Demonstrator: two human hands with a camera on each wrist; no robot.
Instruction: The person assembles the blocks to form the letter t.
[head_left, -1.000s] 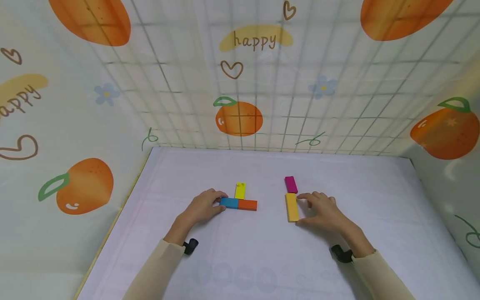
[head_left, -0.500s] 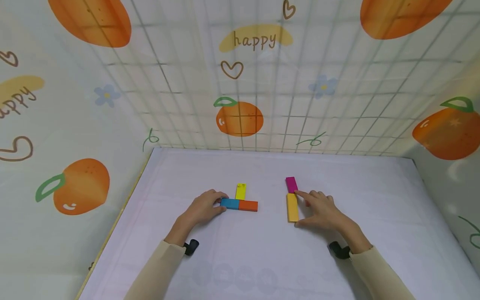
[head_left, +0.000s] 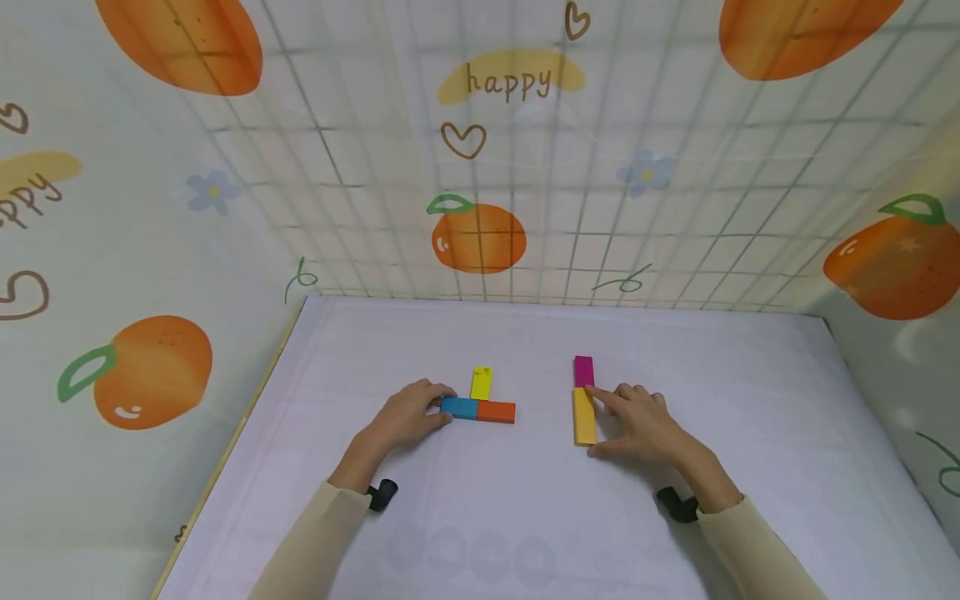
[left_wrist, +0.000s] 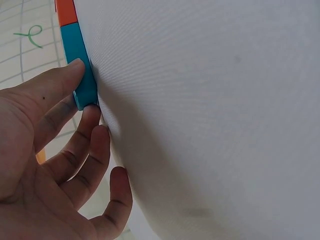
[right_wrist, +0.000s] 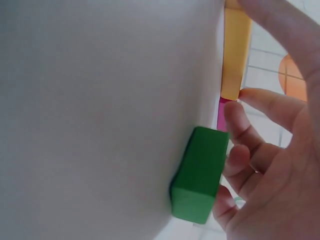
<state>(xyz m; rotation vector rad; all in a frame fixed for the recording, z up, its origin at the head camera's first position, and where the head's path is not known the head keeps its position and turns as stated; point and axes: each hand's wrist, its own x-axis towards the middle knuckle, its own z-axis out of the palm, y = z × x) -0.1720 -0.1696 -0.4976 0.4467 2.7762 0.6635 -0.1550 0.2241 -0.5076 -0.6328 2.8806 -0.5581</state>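
On the white table, my left hand [head_left: 442, 408] pinches the left end of a blue block [head_left: 459, 407], thumb along its edge and index finger at its end [left_wrist: 90, 112]. An orange block [head_left: 496, 411] butts against the blue one, and a yellow block [head_left: 481, 382] stands off behind their seam. My right hand [head_left: 596, 419] rests beside an amber block [head_left: 583, 417], its index fingertip [right_wrist: 240, 93] touching where the amber block meets a magenta block [head_left: 583, 371]. The thumb lies near the amber block's near end. A green block [right_wrist: 200, 172] lies under the right palm, hidden in the head view.
Walls papered with oranges and "happy" lettering [head_left: 510, 79] close in the table at the back and both sides. The white table surface [head_left: 487, 517] stretches toward me between the sleeves. Each wrist carries a small black camera mount [head_left: 382, 492].
My right index finger has slid from the amber block's side to its seam with the magenta block, which now lies straighter in line. The left hand has stayed put.
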